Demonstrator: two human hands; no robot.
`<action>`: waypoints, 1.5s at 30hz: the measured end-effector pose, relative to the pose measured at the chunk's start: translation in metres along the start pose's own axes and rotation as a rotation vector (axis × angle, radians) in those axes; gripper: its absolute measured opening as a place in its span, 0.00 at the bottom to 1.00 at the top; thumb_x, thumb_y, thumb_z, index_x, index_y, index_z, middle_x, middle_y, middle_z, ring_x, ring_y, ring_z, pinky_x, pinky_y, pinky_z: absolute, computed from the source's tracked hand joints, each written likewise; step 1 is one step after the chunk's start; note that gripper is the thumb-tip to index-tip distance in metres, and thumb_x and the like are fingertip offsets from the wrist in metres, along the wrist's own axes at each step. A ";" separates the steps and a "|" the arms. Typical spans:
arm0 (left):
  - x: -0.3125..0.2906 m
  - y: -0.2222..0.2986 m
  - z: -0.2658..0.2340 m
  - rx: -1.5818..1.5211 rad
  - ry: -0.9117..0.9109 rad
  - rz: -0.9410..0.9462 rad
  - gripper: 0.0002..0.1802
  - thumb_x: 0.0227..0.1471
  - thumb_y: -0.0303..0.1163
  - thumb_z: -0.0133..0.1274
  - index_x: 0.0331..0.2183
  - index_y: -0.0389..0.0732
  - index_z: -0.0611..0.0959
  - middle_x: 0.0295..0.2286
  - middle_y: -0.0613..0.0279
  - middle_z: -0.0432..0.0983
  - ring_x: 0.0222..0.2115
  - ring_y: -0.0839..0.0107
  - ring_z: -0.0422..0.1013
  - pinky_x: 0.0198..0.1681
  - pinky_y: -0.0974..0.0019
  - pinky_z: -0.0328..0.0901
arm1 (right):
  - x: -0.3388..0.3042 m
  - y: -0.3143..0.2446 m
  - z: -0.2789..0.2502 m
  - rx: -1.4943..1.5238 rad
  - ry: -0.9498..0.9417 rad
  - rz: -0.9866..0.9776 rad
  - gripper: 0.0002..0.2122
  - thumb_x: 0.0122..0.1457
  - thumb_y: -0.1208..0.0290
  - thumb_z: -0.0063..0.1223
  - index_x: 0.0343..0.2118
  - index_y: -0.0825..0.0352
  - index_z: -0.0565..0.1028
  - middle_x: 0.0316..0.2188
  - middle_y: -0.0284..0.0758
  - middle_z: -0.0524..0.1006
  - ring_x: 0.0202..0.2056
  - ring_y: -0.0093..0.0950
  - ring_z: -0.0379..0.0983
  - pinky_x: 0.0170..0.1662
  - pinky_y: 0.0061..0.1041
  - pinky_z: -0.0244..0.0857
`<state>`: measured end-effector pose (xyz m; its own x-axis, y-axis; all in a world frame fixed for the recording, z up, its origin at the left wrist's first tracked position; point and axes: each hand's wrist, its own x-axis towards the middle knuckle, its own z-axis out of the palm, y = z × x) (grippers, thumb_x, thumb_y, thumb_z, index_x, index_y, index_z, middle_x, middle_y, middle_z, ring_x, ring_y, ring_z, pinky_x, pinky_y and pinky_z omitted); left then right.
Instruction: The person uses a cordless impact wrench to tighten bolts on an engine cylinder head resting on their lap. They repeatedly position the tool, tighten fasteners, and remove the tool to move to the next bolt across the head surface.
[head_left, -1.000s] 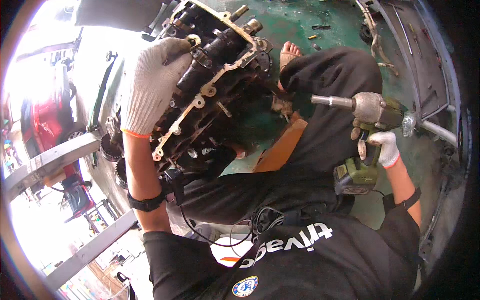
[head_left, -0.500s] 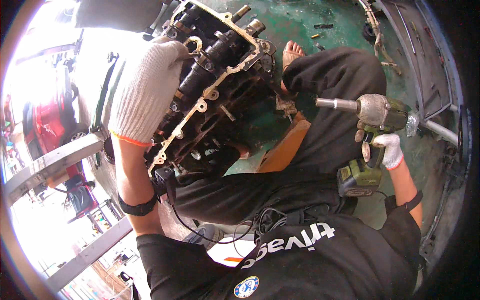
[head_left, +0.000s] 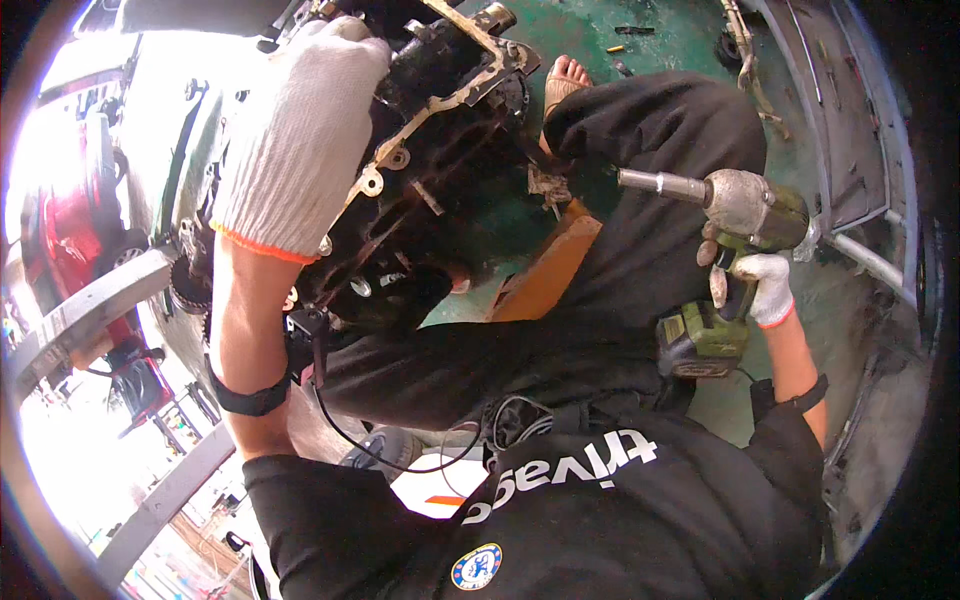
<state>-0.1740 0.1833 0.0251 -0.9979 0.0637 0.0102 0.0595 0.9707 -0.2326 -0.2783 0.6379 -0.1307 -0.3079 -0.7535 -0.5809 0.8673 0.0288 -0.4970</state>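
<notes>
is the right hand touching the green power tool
Touching: the head view shows the right hand gripping the green power tool, its gloved fingers wrapped around the handle.

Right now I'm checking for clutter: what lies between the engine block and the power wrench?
Between the engine block and wrench, the head view shows a grimy metal part, brown cardboard and a dark trouser leg.

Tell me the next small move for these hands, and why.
Best, I think, to lift the left hand clear of the engine before the power driver comes near: that gloved hand lies over part of it, what it touches hidden, while the right hand grips the driver off to the side, its socket apart from the engine.
</notes>
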 end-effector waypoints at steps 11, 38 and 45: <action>-0.026 0.029 0.003 -0.336 0.239 -0.358 0.16 0.58 0.31 0.52 0.48 0.39 0.80 0.36 0.43 0.81 0.38 0.45 0.79 0.44 0.50 0.73 | -0.008 -0.015 0.035 -0.124 0.214 -0.002 0.29 0.48 0.71 0.54 0.56 0.74 0.70 0.39 0.47 0.80 0.21 0.33 0.77 0.24 0.32 0.74; -0.056 0.070 0.051 -0.312 0.595 -0.613 0.31 0.51 0.51 0.63 0.47 0.37 0.80 0.39 0.55 0.75 0.45 0.58 0.71 0.55 0.57 0.63 | 0.032 -0.174 0.366 -1.551 0.027 -0.265 0.17 0.50 0.86 0.60 0.46 0.77 0.77 0.34 0.42 0.83 0.29 0.26 0.79 0.33 0.27 0.74; -0.055 0.070 0.056 -0.328 0.583 -0.607 0.30 0.50 0.50 0.63 0.46 0.36 0.80 0.39 0.55 0.75 0.45 0.59 0.71 0.56 0.56 0.62 | 0.035 -0.171 0.369 -1.596 0.074 -0.290 0.20 0.50 0.84 0.59 0.49 0.73 0.77 0.32 0.34 0.82 0.26 0.20 0.74 0.30 0.22 0.70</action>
<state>-0.1160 0.2345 -0.0460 -0.6944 -0.4610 0.5526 -0.3804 0.8870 0.2620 -0.2927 0.3642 0.1723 -0.4380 -0.8245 -0.3583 -0.4721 0.5502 -0.6888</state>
